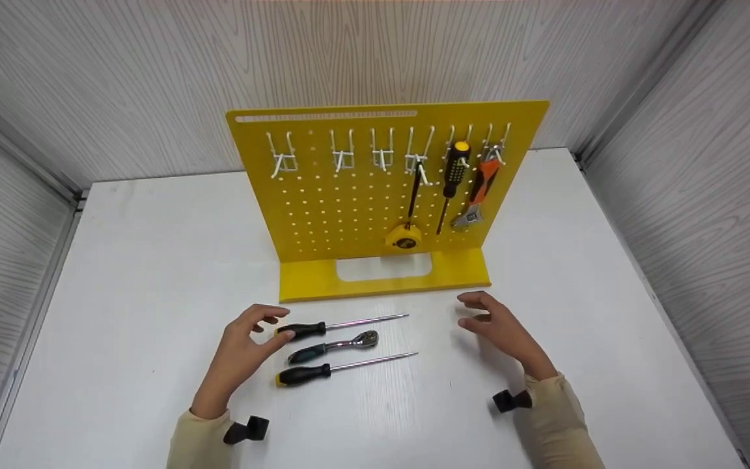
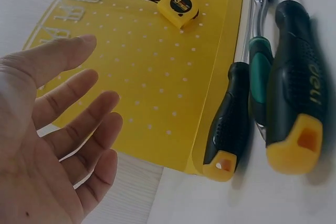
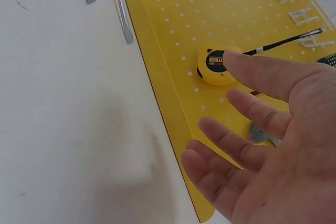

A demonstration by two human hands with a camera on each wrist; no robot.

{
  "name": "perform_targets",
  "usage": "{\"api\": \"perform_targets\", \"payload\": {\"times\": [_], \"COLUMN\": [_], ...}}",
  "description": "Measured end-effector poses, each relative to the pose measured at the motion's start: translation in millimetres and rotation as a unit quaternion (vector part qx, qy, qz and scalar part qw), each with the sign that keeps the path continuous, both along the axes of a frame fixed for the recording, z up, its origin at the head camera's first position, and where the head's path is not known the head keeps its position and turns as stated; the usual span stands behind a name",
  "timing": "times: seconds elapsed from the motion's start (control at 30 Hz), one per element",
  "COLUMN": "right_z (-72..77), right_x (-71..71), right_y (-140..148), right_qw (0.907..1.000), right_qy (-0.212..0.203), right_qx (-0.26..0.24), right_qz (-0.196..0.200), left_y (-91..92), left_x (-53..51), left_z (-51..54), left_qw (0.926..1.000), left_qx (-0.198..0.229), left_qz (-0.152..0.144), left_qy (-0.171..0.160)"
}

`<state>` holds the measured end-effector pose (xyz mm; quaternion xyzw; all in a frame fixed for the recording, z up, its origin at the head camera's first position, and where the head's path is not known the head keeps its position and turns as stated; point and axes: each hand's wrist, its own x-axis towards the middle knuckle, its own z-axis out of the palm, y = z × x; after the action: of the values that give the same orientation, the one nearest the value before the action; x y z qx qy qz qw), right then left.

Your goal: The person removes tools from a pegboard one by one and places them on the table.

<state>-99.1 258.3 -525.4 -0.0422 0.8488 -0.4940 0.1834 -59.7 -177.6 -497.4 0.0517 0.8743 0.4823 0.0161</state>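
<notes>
My left hand [image 1: 241, 348] hovers by the handle of the far screwdriver [image 1: 303, 329], fingers parted and loosely bent. In the left wrist view nothing lies within that hand [image 2: 58, 124]. Beside this screwdriver lies a ratchet wrench [image 1: 310, 354] with a green and black grip. Nearest me is a second screwdriver [image 1: 303, 374], black with a yellow end. All three point right on the white table. Over the table to the right, my right hand [image 1: 502, 332] is held with relaxed fingers and grips nothing, in front of the pegboard's base.
A yellow pegboard [image 1: 342, 202] stands behind the tools, with several white hooks [image 1: 342, 159]. From its right-hand hooks hang a tape measure [image 1: 404, 237] on a black strap, a screwdriver [image 1: 456, 170] and an orange-handled adjustable wrench [image 1: 484, 181]. Grey wood-grain walls surround the table.
</notes>
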Motion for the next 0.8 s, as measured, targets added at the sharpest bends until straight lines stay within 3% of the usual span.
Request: {"api": "perform_targets", "payload": {"times": [0.27, 0.43, 0.6, 0.8], "right_z": [-2.1, -1.6, -0.6, 0.6], "right_x": [-7.0, -9.9, -12.8, -17.5], "right_y": [8, 8, 8, 3], "right_qw": [0.9968, 0.9926, 0.9898, 0.9883], "right_qy": [0.007, 0.013, 0.018, 0.01], "right_qx": [-0.041, -0.08, -0.098, -0.104], "right_qz": [-0.068, -0.091, -0.102, -0.111], "left_y": [14.2, 28.5, 41.1, 55.6], "left_x": [-15.5, -25.0, -34.3, -43.3], "left_z": [10.5, 19.3, 27.8, 31.6], "left_qw": [0.9979, 0.9948, 0.9911, 0.9871], "left_qx": [0.052, 0.082, 0.099, 0.127], "left_qz": [0.028, 0.043, 0.041, 0.022], "left_qy": [0.028, 0.041, 0.079, 0.095]}}
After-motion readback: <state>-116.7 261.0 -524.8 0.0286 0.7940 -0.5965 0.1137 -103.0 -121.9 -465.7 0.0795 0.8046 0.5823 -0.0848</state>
